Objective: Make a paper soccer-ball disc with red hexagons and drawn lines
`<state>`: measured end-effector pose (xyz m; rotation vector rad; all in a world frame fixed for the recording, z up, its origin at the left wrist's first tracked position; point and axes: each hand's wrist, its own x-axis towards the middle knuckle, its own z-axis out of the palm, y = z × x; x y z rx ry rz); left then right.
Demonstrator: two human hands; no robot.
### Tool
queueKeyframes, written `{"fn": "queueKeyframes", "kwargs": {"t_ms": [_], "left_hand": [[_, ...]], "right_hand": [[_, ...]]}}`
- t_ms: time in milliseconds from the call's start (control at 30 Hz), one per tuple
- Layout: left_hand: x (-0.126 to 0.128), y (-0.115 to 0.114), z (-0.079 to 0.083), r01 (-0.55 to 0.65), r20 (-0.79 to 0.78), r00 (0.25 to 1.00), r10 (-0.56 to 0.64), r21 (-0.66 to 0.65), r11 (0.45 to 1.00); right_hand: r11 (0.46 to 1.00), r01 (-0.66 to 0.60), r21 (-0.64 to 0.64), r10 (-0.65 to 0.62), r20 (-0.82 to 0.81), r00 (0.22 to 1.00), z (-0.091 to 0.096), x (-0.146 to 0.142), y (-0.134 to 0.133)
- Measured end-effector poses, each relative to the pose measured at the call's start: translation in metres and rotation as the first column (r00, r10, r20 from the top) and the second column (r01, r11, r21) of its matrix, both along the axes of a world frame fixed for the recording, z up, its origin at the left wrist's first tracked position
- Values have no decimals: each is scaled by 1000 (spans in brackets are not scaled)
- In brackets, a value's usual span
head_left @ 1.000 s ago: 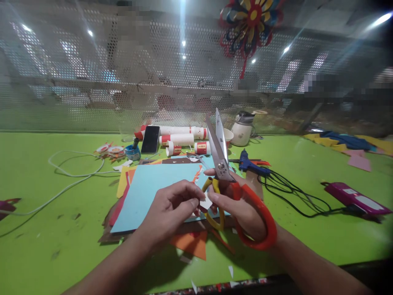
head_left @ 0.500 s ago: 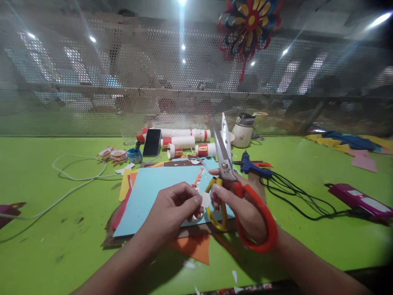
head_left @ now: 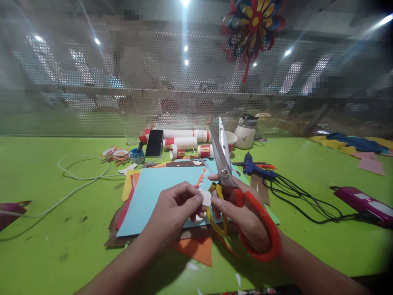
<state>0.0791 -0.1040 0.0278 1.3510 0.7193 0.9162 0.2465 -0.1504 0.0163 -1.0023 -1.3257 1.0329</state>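
Between thumb and fingers, my left hand (head_left: pixel 178 205) pinches a small piece of white paper (head_left: pixel 206 198). My right hand (head_left: pixel 242 211) carries a pair of scissors (head_left: pixel 225 176) with one red and one yellow handle, its blades slightly parted and pointing up. The thumb and a fingertip of that hand reach the right edge of the white piece. Below both hands lies a light blue sheet (head_left: pixel 153 200), with orange scraps (head_left: pixel 201 178) on it, on top of other coloured sheets. An orange piece (head_left: pixel 196 250) sticks out at the front.
Behind the sheets are stacked paper cups (head_left: pixel 184 143), a phone (head_left: pixel 154 142), a blue jar (head_left: pixel 137 155) and a white jug (head_left: pixel 245 133). A blue glue gun (head_left: pixel 258 169) with black cable lies right, near a purple power strip (head_left: pixel 360 203). A white cord (head_left: pixel 73 188) crosses the left side.
The right thumb and fingertip have come to the white piece, which now looks more square-edged than round. The scissors have shifted slightly, and the whole view has moved a little.
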Motion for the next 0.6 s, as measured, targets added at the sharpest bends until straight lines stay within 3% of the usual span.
{"fn": "queueKeyframes", "kwargs": {"t_ms": [300,500,600], "left_hand": [[2,-3,2,70,51,996,-68,-35,997],[0,-2,-2,124,192,977,-96,-137,983],[0,-2,-3,138,145,982,-118,-132,982]], "right_hand": [[999,10,41,-11,27,1000,-1,1,-1],[994,41,97,-48,68,997,0,-1,-3],[995,52,82,-60,97,993,3,-2,-4]]}}
